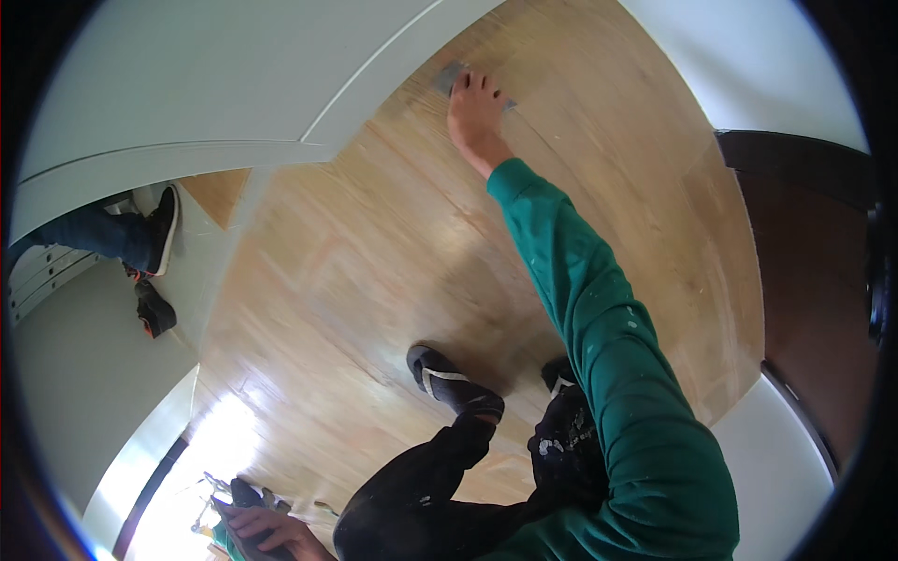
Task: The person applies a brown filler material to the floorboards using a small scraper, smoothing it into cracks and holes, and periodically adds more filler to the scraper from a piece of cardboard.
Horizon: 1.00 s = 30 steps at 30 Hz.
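Observation:
With my right arm stretched far ahead in its green sleeve, my right hand [475, 114] is pressed down over a flat grey scraper-like plate [449, 77] on the wood floor [346, 243]. The plate shows on both sides of the fingers; its middle is hidden under them. At the lower left, my left hand [267, 530] has its fingers bent around a dark grey flat piece [251, 542]. That piece is partly covered by the fingers, so its kind is unclear.
A white panelled door [234, 84] spans the upper left. Beyond it are another person's shoe [165, 229] and a loose dark shoe [154, 310]. A brown door [804, 271] stands at the right. Several small items lie by the bright lower left.

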{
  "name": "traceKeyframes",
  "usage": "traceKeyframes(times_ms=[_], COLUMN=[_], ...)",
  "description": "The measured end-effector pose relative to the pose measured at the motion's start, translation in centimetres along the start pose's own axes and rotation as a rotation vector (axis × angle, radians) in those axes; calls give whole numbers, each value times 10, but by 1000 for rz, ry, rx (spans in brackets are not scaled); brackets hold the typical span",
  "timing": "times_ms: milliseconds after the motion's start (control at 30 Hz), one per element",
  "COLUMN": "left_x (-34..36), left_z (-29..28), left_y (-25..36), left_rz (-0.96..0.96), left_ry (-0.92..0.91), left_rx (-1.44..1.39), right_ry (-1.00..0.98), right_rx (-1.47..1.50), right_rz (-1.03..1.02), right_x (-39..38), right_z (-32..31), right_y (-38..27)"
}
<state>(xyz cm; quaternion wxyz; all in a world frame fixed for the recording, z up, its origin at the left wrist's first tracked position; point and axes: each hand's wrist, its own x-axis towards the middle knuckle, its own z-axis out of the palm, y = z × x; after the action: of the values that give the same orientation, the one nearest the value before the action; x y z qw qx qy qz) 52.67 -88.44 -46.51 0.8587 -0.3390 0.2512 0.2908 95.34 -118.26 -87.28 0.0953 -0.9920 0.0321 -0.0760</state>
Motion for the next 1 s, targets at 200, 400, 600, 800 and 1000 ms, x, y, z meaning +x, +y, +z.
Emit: traceKeyframes(times_ms=[200, 400, 600, 800, 1000], left_x=[15, 16, 9, 0, -2], left_z=[2, -2, -8, -2, -7], left_y=[-30, -53, -113, -94, -69], left_rz=[-75, -105, -213, -119, -73], left_ry=[-133, -186, -176, -72, -200], left_rx=[362, 409, 411, 433, 524], right_ry=[-58, -156, -61, -141, -196], right_rx=[140, 29, 61, 63, 56], right_rz=[-20, -79, 108, -7, -63], right_x=[-41, -71, -97, -137, -160], right_z=[-31, -28, -41, -62, -63], right_y=[27, 31, 86, 89, 100])
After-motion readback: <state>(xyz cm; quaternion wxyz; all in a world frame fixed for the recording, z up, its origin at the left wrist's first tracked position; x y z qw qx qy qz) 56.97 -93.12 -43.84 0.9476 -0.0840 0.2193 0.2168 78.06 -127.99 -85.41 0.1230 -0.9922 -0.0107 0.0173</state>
